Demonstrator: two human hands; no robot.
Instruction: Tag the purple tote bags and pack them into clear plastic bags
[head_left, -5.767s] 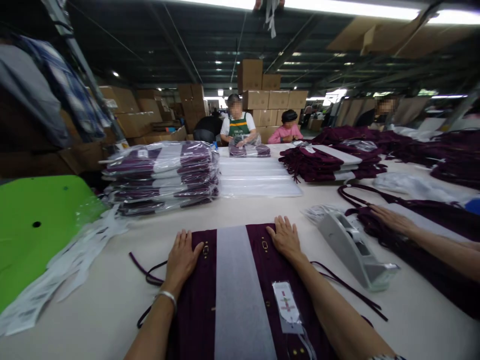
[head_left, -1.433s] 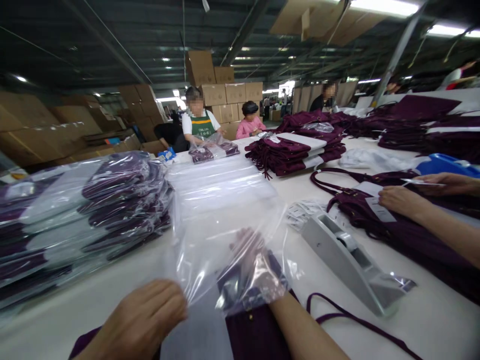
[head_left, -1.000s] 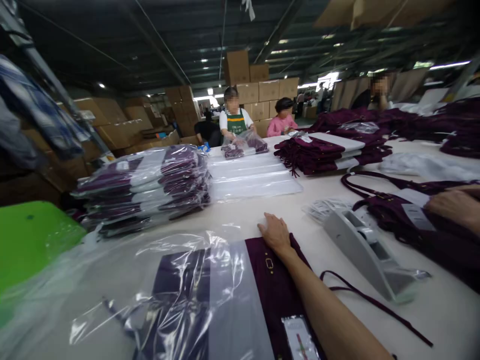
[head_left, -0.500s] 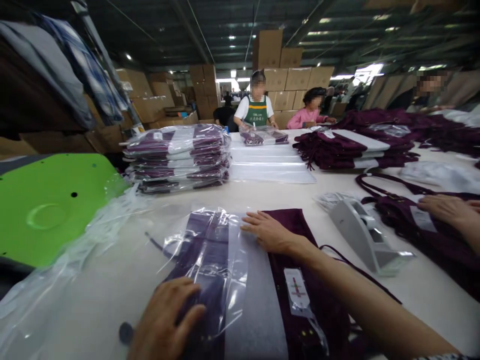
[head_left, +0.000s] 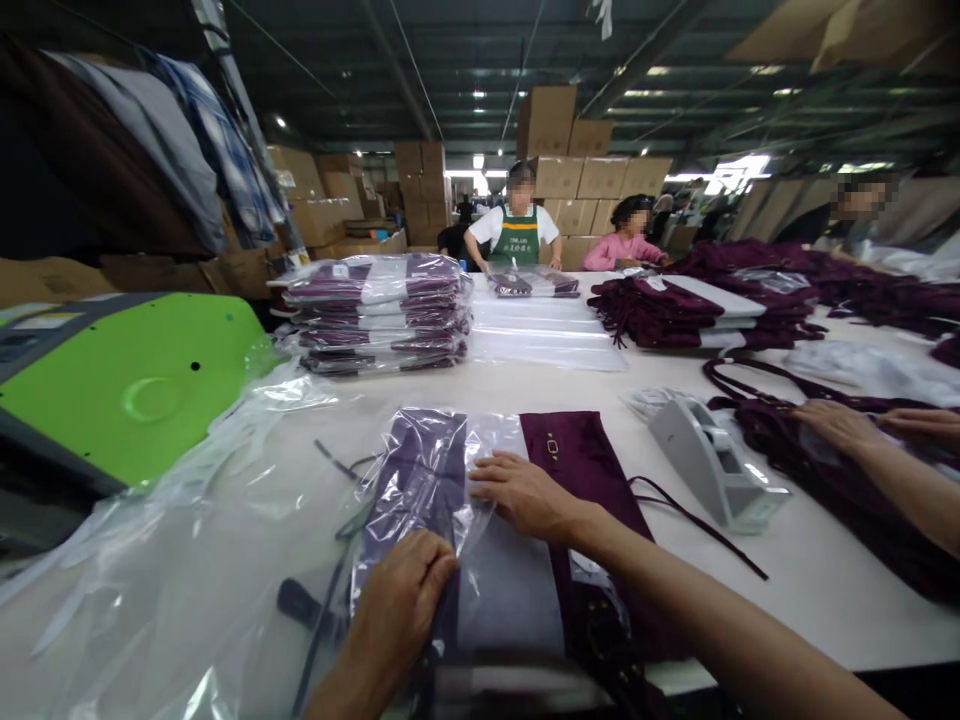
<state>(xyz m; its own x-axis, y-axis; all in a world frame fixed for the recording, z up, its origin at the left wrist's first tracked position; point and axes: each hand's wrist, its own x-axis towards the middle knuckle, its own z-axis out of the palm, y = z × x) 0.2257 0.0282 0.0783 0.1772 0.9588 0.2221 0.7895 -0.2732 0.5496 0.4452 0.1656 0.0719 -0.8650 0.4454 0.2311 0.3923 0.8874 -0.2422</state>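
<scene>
A folded burgundy fabric piece with gold metal fittings and a thin cord lies in front of me, a pale paper band around its middle. A clear plastic bag covers its left part and part of the band. My left hand is closed on the bag near the fabric's lower left, thumb against curled fingers. Flat on the band at the bag's edge rests my right hand, fingers stretched out. A white tag is partly hidden by my right forearm.
Bagged burgundy pieces are stacked at back left, beside flat clear bags. A grey tape dispenser stands at right, near a co-worker's hands on burgundy fabric. A green machine is at left. Two people work opposite.
My left hand has moved up and right, its fingers curling inward. My right hand remains on the band, slightly lower in view. The bag's edge now sits over the band.
</scene>
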